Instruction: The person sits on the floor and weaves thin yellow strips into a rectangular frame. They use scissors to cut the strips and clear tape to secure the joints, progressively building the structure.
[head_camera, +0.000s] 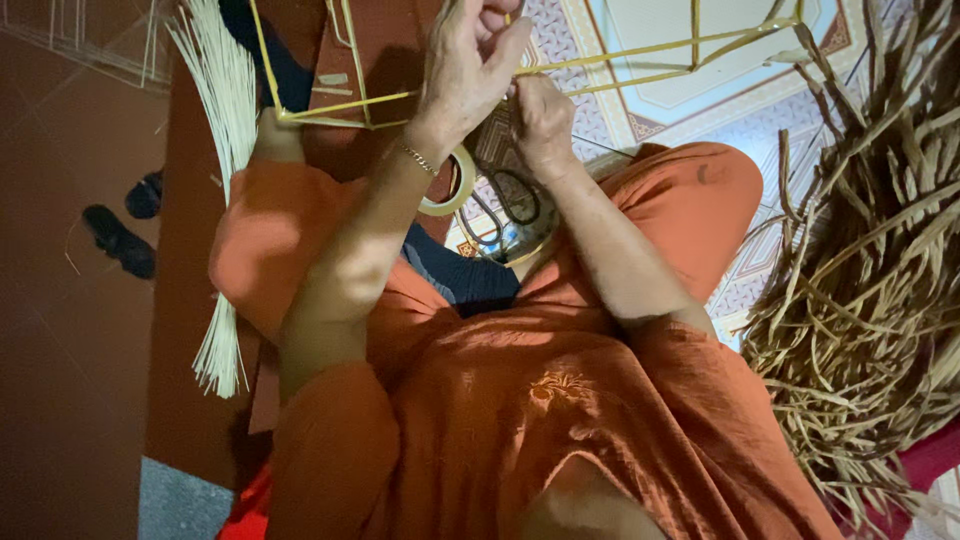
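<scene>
Both hands' grip pinches the yellow stick frame (640, 50): left hand (470, 60), right hand (540, 120).

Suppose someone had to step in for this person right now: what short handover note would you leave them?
Left hand: raised, fingers closed around the thin yellow stick frame at a joint.
Right hand: just below it, pinching at the same joint; what it holds is hidden.
Around: roll of tape and scissors lie on the lap between the knees; bundle of pale sticks on the left; heap of dried strips on the right.
Done: several sticks already joined into an open frame.
Left: cannot tell how many joints remain; the frame runs out of view.
</scene>
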